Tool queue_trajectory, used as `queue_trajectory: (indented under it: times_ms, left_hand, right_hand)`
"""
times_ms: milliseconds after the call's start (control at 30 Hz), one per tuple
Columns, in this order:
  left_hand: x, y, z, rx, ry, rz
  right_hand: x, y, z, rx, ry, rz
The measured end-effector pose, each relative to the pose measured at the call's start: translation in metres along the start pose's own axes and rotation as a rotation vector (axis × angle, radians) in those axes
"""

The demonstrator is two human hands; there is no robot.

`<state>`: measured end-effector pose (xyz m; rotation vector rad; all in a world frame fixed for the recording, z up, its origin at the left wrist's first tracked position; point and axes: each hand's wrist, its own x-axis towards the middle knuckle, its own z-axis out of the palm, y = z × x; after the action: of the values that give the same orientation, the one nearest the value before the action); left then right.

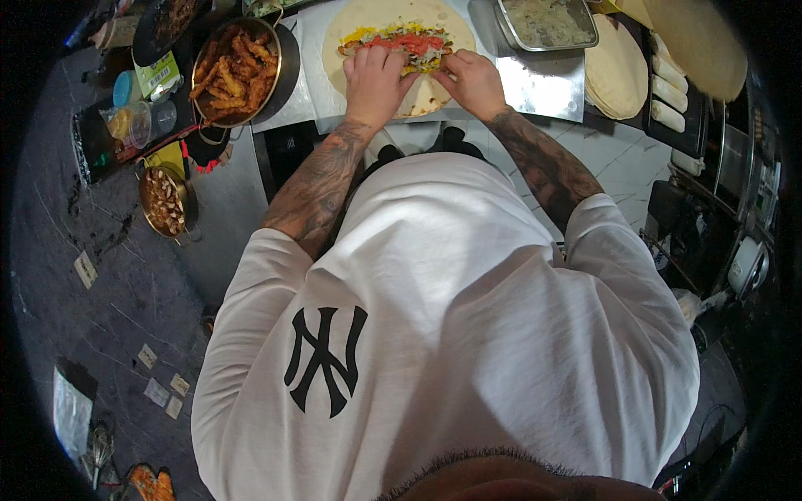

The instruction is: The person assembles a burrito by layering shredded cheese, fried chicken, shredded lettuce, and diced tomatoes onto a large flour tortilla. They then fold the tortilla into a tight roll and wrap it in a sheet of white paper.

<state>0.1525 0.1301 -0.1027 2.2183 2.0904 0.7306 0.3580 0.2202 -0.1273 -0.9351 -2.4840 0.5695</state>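
A large round tortilla [344, 35] lies flat on the steel worktop in front of me. Across its middle runs a line of filling [409, 42], with chopped red pieces on top, yellow shreds and pale bits around them. My left hand [373, 82] rests over the near left part of the filling, its fingers curled together against it. On the right end, my right hand [476, 83] has thumb and fingers closed at the filling's edge. Both thumbs point inward. The fingertips are partly hidden in the filling, and the tortilla's near edge shows between my wrists.
To the left stand a pan of fried strips [234, 75] and a smaller pan of browned pieces [163, 200]. A steel tray of pale filling [547, 23] is at the back right. Beside it lie stacked tortillas [614, 67] and several white rolls [668, 92] on a dark tray.
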Motion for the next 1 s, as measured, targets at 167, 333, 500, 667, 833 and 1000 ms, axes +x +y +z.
queue_trajectory:
  times_ms: [167, 333, 500, 667, 833, 1000]
  left_hand:
    - [-0.021, -0.020, -0.017, -0.001, -0.012, -0.020]
    - [-0.008, -0.026, -0.049, 0.034, 0.181, -0.106]
    - [0.022, -0.031, -0.047, 0.116, 0.045, -0.013]
    - [0.019, -0.027, -0.055, 0.030, -0.027, -0.034]
    - [0.019, -0.023, -0.043, 0.000, -0.016, -0.065]
    - [0.027, -0.026, -0.033, 0.086, -0.066, -0.061]
  right_hand:
    - [-0.005, -0.011, -0.009, 0.051, 0.002, -0.089]
    - [0.026, -0.040, -0.041, 0.196, 0.203, -0.079]
    - [0.055, -0.033, -0.018, 0.121, 0.156, -0.121]
    - [0.065, -0.036, -0.026, 0.111, 0.179, -0.186]
    - [0.061, -0.033, -0.011, -0.068, 0.101, -0.114]
    - [0.069, -0.032, -0.009, -0.164, 0.053, -0.082]
